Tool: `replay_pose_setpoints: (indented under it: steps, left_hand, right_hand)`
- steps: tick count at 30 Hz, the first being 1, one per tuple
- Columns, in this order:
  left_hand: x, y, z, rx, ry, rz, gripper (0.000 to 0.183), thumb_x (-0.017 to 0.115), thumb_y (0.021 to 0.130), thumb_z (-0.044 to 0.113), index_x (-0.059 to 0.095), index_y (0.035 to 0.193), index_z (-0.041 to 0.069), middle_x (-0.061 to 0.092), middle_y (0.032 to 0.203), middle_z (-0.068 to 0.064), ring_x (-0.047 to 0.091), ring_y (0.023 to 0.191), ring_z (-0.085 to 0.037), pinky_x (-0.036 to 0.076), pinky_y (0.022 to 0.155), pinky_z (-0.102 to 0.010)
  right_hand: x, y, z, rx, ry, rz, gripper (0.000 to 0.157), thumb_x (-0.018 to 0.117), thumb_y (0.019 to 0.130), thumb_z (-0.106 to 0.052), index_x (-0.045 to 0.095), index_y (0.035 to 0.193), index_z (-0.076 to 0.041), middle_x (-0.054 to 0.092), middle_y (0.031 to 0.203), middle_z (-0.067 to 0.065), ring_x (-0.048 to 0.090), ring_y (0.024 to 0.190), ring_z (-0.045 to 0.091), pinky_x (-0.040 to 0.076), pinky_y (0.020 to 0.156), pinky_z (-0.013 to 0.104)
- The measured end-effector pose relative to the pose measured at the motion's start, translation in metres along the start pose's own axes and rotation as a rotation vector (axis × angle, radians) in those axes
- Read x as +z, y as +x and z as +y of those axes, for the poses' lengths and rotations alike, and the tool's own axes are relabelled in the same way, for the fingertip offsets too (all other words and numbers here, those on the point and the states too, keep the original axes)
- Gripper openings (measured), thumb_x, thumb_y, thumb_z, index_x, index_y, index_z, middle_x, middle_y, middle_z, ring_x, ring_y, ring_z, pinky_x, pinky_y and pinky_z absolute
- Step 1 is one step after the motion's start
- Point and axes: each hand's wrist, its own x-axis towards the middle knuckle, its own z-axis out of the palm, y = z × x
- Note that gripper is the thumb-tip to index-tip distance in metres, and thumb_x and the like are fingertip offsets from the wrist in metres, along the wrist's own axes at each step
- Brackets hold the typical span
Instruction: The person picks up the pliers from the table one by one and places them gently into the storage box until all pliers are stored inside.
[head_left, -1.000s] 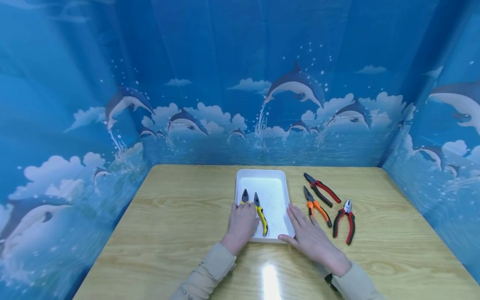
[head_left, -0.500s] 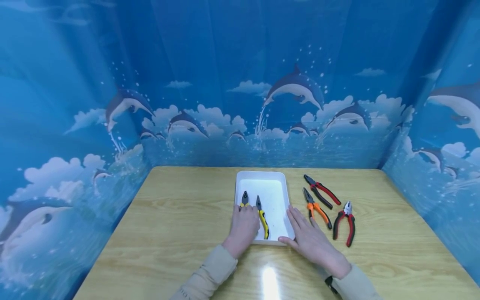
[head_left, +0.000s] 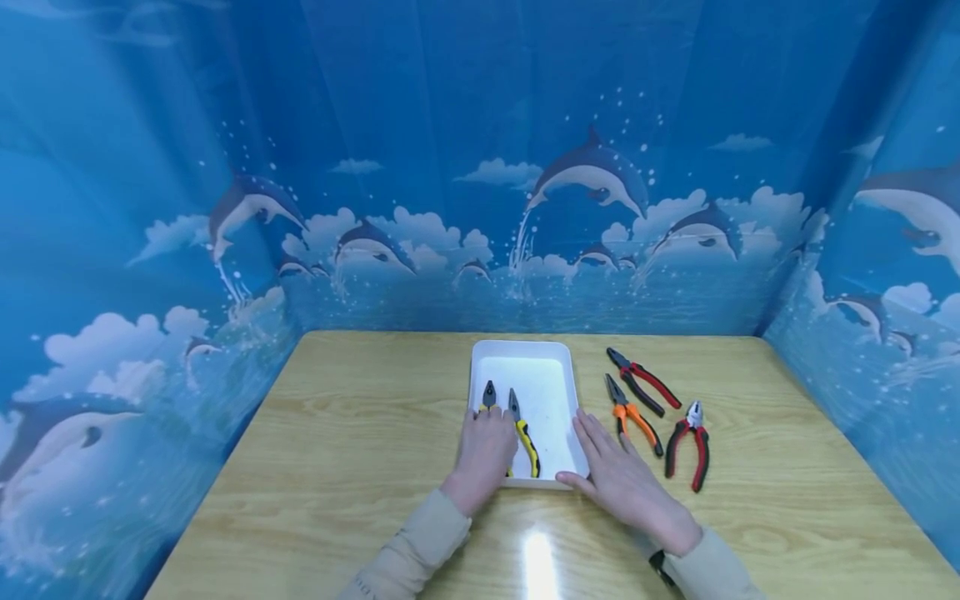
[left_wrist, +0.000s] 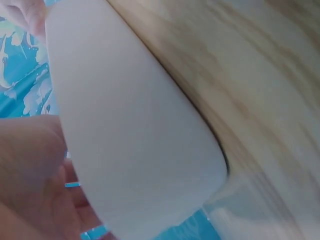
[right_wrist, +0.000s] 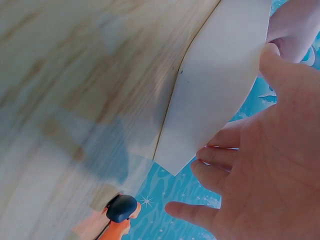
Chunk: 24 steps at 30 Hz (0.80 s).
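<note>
My left hand (head_left: pixel 486 450) reaches over the near left wall of a white tray (head_left: pixel 553 400), with its fingers curled down on yellow-handled pliers (head_left: pixel 489 393). Only the dark jaws of these pliers show ahead of the knuckles. Beside them in the tray lie long-nose pliers (head_left: pixel 527 443) with yellow and black handles. My right hand (head_left: pixel 618 477) rests against the tray's right side, its fingers extended along the wall and its thumb by the near edge. In the left wrist view the tray wall (left_wrist: pixel 130 125) hides the left fingertips and the pliers.
Right of the tray lie orange-handled long-nose pliers (head_left: pixel 633 417), dark-jawed pliers (head_left: pixel 645 382) with red and black handles, and silver-jawed pliers (head_left: pixel 688 446) with similar handles. A blue dolphin-print curtain (head_left: pixel 420 283) encloses the wooden table (head_left: pixel 360 417).
The long-nose pliers in the tray have shifted slightly, their near handle end now farther right. My left hand has barely moved, and the right hand stays against the tray.
</note>
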Motion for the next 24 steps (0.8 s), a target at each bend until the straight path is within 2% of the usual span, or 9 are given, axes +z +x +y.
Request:
replay_pose_setpoints:
  steps: [3, 6, 12, 17, 24]
  left_hand:
    - [-0.001, 0.002, -0.004, 0.009, -0.019, 0.057, 0.021, 0.080, 0.084, 0.030, 0.070, 0.090, 0.012, 0.066, 0.080, -0.001, 0.064, 0.072, -0.017, 0.055, 0.072, -0.033]
    - [-0.002, 0.002, -0.010, 0.019, -0.040, 0.063, 0.025, 0.078, 0.087, 0.034, 0.071, 0.099, 0.012, 0.069, 0.089, -0.003, 0.065, 0.081, -0.018, 0.055, 0.075, -0.033]
    - [-0.006, 0.000, -0.021, -0.007, -0.079, -0.029, 0.033, 0.072, 0.093, 0.036, 0.068, 0.115, 0.011, 0.070, 0.109, -0.005, 0.065, 0.101, -0.022, 0.055, 0.087, -0.038]
    - [-0.005, -0.002, -0.032, -0.049, -0.146, -0.106, 0.036, 0.069, 0.097, 0.032, 0.065, 0.126, 0.010, 0.067, 0.124, -0.008, 0.061, 0.118, -0.027, 0.051, 0.103, -0.045]
    - [-0.004, -0.012, -0.044, -0.045, -0.159, -0.125, 0.050, 0.065, 0.099, 0.036, 0.057, 0.140, 0.008, 0.060, 0.140, -0.011, 0.056, 0.128, -0.030, 0.046, 0.109, -0.052]
  right_hand:
    - [0.000, 0.000, -0.001, 0.002, 0.000, -0.003, 0.088, 0.053, 0.099, -0.059, 0.027, 0.158, 0.000, 0.018, 0.167, 0.017, 0.023, 0.151, 0.040, 0.024, 0.115, 0.072]
    - [0.000, 0.000, -0.001, 0.005, -0.001, -0.006, 0.087, 0.054, 0.099, -0.057, 0.027, 0.158, 0.000, 0.017, 0.168, 0.017, 0.022, 0.152, 0.039, 0.023, 0.116, 0.071]
    - [-0.001, 0.000, -0.001, 0.010, -0.002, -0.010, 0.088, 0.053, 0.099, -0.059, 0.027, 0.158, 0.000, 0.018, 0.168, 0.017, 0.023, 0.152, 0.040, 0.023, 0.115, 0.072]
    - [0.001, 0.002, -0.001, 0.015, -0.006, -0.012, 0.087, 0.055, 0.099, -0.057, 0.026, 0.158, 0.000, 0.016, 0.168, 0.016, 0.022, 0.152, 0.039, 0.022, 0.116, 0.071]
    - [0.003, 0.002, 0.001, 0.012, -0.006, -0.006, 0.088, 0.054, 0.099, -0.058, 0.026, 0.158, 0.000, 0.016, 0.168, 0.016, 0.022, 0.152, 0.039, 0.022, 0.116, 0.071]
